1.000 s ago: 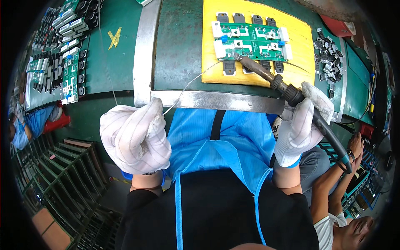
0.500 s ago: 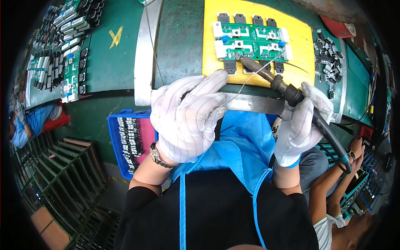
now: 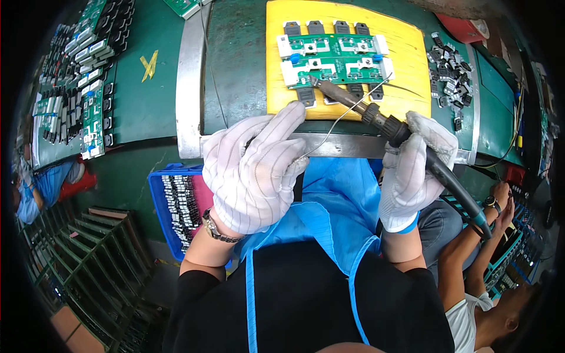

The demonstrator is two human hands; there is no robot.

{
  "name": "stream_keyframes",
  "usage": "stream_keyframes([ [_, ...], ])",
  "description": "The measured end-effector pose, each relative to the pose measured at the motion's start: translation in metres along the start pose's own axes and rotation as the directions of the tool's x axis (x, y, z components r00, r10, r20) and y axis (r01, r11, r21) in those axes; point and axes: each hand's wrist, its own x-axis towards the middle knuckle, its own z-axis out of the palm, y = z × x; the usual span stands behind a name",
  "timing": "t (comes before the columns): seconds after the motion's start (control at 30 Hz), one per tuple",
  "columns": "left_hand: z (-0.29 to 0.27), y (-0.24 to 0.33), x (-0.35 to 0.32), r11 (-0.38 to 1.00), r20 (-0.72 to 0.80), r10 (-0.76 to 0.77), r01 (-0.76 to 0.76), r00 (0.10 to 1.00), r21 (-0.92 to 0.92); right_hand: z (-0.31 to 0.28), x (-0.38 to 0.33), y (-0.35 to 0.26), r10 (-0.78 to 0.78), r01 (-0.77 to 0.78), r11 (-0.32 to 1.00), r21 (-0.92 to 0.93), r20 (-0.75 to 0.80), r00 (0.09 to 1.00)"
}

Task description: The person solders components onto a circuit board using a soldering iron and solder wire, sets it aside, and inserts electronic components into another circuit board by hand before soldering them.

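One blue bin (image 3: 156, 203) sits left of and lower than the yellow pad (image 3: 409, 65), my landmark. Below the pad's left side, the gloved left hand (image 3: 253, 173) holds fingers together on one thin wire (image 3: 329, 130), well back, likely sparing them heat. Two green boards (image 3: 337, 65) lie on the pad, perhaps for cushioning; I count four black components (image 3: 316, 27) along their far edge. Below the pad's right side, the right hand (image 3: 412, 170) clamps its fingers round one soldering iron (image 3: 388, 126), probably for insulation. Loose parts (image 3: 450, 82), uncountable, lie right of the pad.

Blue bin (image 3: 158, 206) partly hidden behind left hand (image 3: 250, 179). Soldering iron (image 3: 385, 125) hides part of black flat component (image 3: 355, 89). Upper-left circuit board (image 3: 183, 5) cut by top edge.
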Motion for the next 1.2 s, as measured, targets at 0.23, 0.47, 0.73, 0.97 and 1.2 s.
stream_keyframes([
  [0.23, 0.002, -0.006, 0.006, 0.997, -0.020, 0.060, -0.061, 0.998, -0.043, -0.001, -0.003, -0.004, 0.258, -0.256, 0.948, 0.189, 0.013, 0.966],
  [0.47, 0.004, -0.005, 0.003, 0.996, -0.066, 0.067, -0.071, 0.996, -0.048, -0.001, -0.004, 0.002, 0.110, -0.108, 0.983, 0.151, -0.006, 0.994],
  [0.73, 0.008, -0.010, 0.002, 0.992, -0.096, 0.037, -0.049, 0.995, -0.120, -0.003, -0.005, 0.001, 0.189, -0.171, 0.949, 0.263, -0.043, 0.981],
  [0.97, 0.009, -0.008, 0.004, 0.993, -0.106, 0.059, -0.069, 0.993, -0.093, -0.013, -0.007, 0.014, 0.051, -0.033, 0.990, 0.136, -0.130, 0.990],
  [1.2, 0.010, -0.011, 0.000, 0.996, -0.125, 0.044, -0.054, 0.991, -0.074, -0.037, -0.017, 0.012, 0.025, -0.036, 0.998, -0.045, -0.212, 0.977],
])
